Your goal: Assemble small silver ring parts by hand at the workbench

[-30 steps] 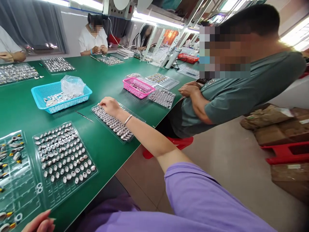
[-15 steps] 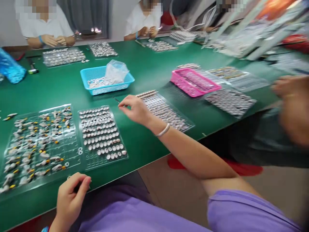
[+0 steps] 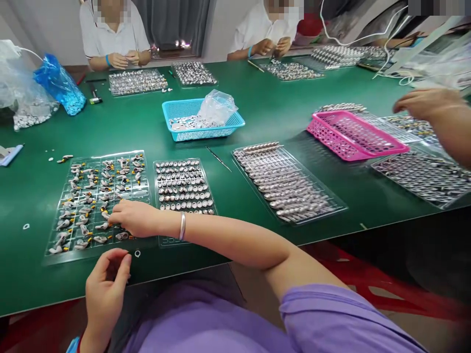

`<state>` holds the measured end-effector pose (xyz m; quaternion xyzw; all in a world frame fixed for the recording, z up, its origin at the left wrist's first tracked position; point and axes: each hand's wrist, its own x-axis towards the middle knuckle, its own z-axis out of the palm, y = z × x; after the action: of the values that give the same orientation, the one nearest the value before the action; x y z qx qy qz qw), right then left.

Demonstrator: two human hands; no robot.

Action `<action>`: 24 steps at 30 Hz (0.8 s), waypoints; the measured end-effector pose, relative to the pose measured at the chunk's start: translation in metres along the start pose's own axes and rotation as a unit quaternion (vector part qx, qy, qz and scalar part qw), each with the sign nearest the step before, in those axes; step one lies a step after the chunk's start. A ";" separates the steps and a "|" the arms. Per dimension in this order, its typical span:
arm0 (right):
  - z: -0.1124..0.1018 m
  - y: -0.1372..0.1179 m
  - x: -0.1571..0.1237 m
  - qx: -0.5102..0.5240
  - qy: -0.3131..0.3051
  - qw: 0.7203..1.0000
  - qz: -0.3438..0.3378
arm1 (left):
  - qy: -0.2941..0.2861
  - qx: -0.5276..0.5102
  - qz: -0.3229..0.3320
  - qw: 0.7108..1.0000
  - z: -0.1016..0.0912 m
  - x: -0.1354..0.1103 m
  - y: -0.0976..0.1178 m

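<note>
My right hand (image 3: 133,217) reaches across my body and rests, fingers curled, on the near right part of a clear tray (image 3: 55,255) that holds several small metal parts with yellow tips. What its fingers pinch is hidden. My left hand (image 3: 107,283) hovers at the table's near edge with fingers bent in a pinch around something too small to name. A tiny white ring (image 3: 137,253) lies on the green table (image 3: 257,117) beside it. A second clear tray of silver caps (image 3: 183,185) sits right of my right hand.
A longer tray of silver pieces (image 3: 287,182), thin tweezers (image 3: 218,159), a blue basket (image 3: 202,120) with a plastic bag and a pink basket (image 3: 353,135) lie further out. A co-worker's hand (image 3: 423,103) reaches in at right. Two people sit opposite.
My right hand has moved from the long tray of silver pieces leftward to the tray of yellow-tipped parts. My head has turned left. My left hand stays near the table edge.
</note>
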<state>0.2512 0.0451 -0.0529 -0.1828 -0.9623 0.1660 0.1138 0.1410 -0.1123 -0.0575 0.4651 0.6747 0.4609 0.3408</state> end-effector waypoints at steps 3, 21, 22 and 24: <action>-0.002 -0.003 -0.004 -0.002 0.007 1.000 0.010 | 0.019 -0.036 -0.027 0.999 -0.005 0.008 -0.003; -0.004 -0.049 -0.137 0.152 0.343 0.926 0.048 | -0.171 -0.128 -0.060 0.975 0.035 -0.001 0.028; -0.002 -0.051 -0.141 0.164 0.342 0.923 0.057 | -0.165 -0.106 -0.045 0.980 0.036 -0.002 0.029; 0.003 -0.053 -0.147 0.168 0.346 0.921 0.058 | -0.159 -0.069 -0.017 0.985 0.039 -0.004 0.033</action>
<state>0.3675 -0.0596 -0.0599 -0.2620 -0.8089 0.2583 0.4586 0.1870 -0.0998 -0.0396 0.4965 0.5859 0.4209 0.4827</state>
